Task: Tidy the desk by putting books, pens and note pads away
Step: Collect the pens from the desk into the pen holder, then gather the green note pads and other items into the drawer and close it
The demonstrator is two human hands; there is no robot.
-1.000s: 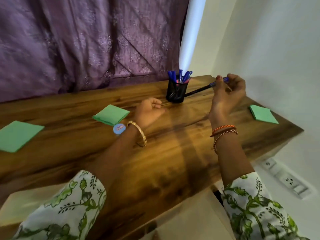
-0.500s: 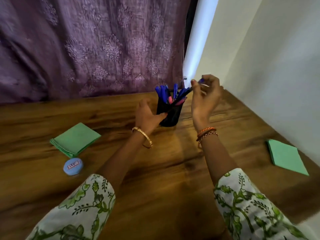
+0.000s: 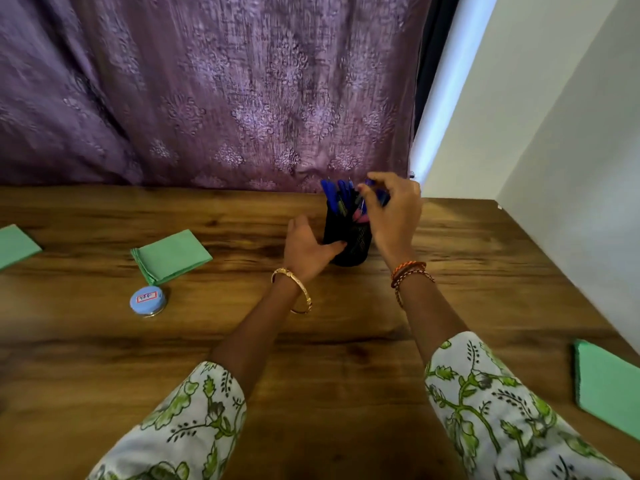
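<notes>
Purple, green and brown before us
We see a purple floral curtain (image 3: 207,91), green note pads (image 3: 171,255), blue pens (image 3: 334,195) in a black mesh holder (image 3: 349,244), a brown wood-grain table (image 3: 346,358), and white sleeves (image 3: 502,410) with green vines

My right hand (image 3: 394,209) is blurred over the pen cup (image 3: 348,237), so I cannot tell whether my fingers pinch a pen. My left hand (image 3: 308,247) hides the cup's near-left side. Two green note pads (image 3: 14,245) (image 3: 613,389) are cut off by the left and right edges.
</notes>
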